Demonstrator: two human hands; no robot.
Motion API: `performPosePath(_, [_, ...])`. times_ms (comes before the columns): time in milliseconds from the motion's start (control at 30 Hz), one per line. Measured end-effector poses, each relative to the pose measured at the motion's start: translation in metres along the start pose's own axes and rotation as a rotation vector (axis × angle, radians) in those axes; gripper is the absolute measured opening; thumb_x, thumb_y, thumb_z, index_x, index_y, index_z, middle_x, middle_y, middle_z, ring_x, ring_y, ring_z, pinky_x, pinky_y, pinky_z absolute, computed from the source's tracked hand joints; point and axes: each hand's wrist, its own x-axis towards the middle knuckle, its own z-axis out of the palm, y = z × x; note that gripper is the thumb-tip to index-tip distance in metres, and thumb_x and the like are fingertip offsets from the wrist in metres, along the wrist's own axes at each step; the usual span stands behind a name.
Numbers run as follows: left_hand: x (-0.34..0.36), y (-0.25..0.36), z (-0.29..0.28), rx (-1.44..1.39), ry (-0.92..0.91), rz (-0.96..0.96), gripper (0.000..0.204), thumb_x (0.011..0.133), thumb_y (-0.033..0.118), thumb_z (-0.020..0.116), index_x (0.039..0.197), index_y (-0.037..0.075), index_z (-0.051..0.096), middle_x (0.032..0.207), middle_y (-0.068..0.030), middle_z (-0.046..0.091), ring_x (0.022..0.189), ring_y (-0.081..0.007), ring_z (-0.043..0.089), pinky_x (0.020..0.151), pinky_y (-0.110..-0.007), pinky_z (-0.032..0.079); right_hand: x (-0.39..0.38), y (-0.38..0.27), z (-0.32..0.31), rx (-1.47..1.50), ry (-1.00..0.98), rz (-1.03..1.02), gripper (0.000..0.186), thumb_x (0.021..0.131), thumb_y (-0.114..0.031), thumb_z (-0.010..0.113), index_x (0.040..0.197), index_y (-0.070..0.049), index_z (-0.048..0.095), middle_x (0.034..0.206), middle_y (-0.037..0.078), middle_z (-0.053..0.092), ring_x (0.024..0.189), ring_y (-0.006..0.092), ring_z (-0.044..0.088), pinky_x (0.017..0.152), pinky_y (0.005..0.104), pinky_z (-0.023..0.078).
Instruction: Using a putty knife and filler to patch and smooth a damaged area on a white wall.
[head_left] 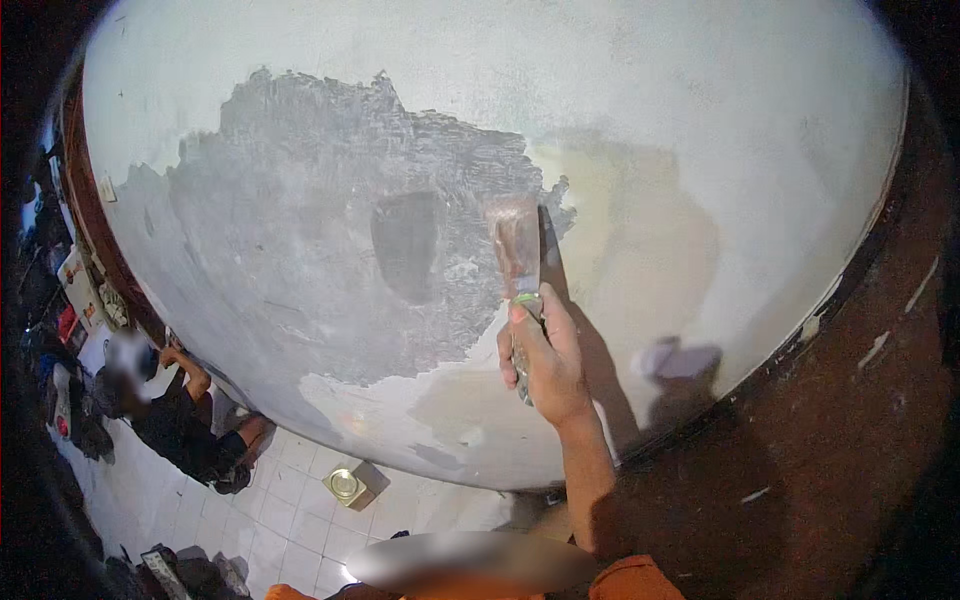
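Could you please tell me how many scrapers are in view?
1: the scraper in the right hand, its blade over the grey patch. Others may be hidden among the clutter at far left.

Bright orange sleeve point(635, 582) — then bare forearm point(588, 465) (bare fingers point(558, 318) too)

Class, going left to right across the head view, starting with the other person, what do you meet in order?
Person in dark clothes, square tin, scraper held in the right hand, brown surface.

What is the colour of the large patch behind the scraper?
The patch is grey; the head view shows it best.
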Motion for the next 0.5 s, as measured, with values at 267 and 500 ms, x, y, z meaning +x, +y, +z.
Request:
performPosePath(267, [0.005,0.026,0.01,-0.163,0.162,0.049,0.031,0.095,0.03,0.056,0.111,0.006,0.068,0.103,-0.0138,0.072,0.094,-0.0273,0.068,0.078,-0.043,0.054,-0.02,0.008,-0.017,0.064,-0.047,0.059,0.019,0.102,-0.025,0.05,0.1,-0.006,0.047,0.068,0.002,0.051,0.051,0.0072,0.047,0.045,0.0242,0.039])
performPosePath(500, [0.038,0.045,0.028,-0.285,0.263,0.096,0.031,0.095,0.03,0.056,0.11,0.007,0.068,0.103,-0.0145,0.072,0.094,-0.0282,0.068,0.079,-0.043,0.054,-0.028,0.008,-0.02,-0.011,-0.01,0.121,0.019,0.102,-0.025,0.05,0.103,-0.007,0.047,0.07,0.003,0.051,0.05,0.0092,0.048,0.045,0.0255,0.04])
